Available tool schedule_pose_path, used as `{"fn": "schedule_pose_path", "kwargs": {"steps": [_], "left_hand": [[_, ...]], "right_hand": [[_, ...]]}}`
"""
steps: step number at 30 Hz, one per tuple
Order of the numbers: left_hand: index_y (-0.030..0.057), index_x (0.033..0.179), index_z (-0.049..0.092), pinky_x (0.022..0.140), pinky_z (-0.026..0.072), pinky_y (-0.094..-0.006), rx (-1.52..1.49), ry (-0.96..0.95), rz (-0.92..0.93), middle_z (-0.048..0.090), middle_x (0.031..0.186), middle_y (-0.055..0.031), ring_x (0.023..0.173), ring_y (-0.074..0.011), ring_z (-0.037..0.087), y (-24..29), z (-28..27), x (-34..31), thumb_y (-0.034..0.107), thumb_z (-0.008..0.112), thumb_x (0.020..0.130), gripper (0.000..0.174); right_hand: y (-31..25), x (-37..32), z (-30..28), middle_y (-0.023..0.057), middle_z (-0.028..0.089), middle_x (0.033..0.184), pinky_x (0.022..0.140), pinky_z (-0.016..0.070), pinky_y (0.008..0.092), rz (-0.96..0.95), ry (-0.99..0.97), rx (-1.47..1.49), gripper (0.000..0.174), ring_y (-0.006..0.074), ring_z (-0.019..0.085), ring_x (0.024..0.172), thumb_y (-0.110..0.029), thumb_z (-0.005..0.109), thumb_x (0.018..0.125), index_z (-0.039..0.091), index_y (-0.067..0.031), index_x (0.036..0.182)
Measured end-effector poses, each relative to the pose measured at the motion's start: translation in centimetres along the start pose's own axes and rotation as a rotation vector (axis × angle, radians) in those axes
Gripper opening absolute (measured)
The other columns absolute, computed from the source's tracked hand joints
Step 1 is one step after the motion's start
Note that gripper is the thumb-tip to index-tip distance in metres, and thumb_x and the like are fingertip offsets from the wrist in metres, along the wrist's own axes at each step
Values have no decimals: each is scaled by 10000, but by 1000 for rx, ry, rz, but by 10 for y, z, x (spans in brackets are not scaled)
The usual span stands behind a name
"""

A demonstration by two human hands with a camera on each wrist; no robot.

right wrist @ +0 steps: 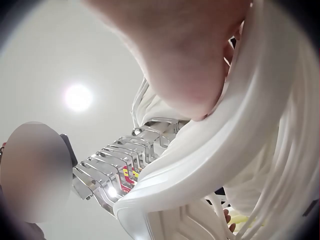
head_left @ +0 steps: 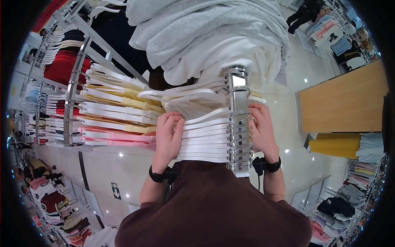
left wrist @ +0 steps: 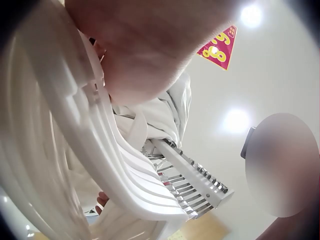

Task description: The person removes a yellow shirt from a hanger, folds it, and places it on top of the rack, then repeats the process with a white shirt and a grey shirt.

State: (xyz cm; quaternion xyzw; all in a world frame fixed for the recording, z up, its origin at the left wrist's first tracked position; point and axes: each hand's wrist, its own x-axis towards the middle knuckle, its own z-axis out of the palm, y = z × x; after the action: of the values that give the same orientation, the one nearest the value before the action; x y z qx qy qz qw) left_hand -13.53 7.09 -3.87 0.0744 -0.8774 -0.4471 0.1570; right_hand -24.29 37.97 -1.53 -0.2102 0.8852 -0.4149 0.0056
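Observation:
A close row of white hangers with white garments hangs from a metal rail arm in front of the person's chest. At the left ends of these hangers, my left hand grips with curled fingers and thumb. My right hand holds their right ends beyond the rail, its lower fingers partly hidden. The left wrist view has the left hand pressed against the stacked hanger shoulders. Likewise, the right hand lies against a white hanger shoulder in the right wrist view.
Slightly farther along the rail, another white hanger lies at an angle. Grey and white garments bulk up ahead. Yellow and pink clothes on hangers crowd the left side. A wooden panel stands at right above a yellow garment.

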Motion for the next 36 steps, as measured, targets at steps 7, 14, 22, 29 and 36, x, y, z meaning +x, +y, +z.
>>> {"fn": "schedule_pose_path", "kwargs": {"steps": [7,14,22,29,36], "left_hand": [[4,1221,679,1044,477,-452,27,83,-27,650,1280,-159,1212,-364,581,5,-1,-7,104,702,1005,239],[45,1356,671,1102,439,-473,205,33,141,638,1342,-168,1237,-379,567,7,-4,31,149,700,1009,363],[26,1231,744,1028,498,-436,-12,-109,28,701,1209,-139,1153,-337,638,4,0,14,147,622,1059,244],[1,1208,749,964,524,-390,-129,-210,-50,691,1141,-147,1109,-304,656,14,-12,-17,113,615,1065,226],[-18,1416,601,851,541,-351,-121,-3,-183,620,1102,-112,909,-204,623,-11,-12,18,124,639,1050,395]], "right_hand": [[3,-11,0,183,634,1270,1034,500,454,73,-1,153,273,368,596,1215,-190,634,1049,695,-25,1258],[3,14,0,183,643,1275,1039,500,439,-75,110,-25,336,373,594,1231,-207,652,1039,670,-29,1324],[5,2,5,167,676,1189,962,518,424,223,10,378,218,354,640,1060,-177,643,1047,686,-7,1176],[5,-31,-9,138,687,1068,919,534,397,143,-82,215,202,312,664,997,-158,624,1055,685,9,1152],[11,6,-18,142,651,1155,823,587,346,138,-13,190,218,239,674,983,-119,640,1065,680,-9,1249]]}}
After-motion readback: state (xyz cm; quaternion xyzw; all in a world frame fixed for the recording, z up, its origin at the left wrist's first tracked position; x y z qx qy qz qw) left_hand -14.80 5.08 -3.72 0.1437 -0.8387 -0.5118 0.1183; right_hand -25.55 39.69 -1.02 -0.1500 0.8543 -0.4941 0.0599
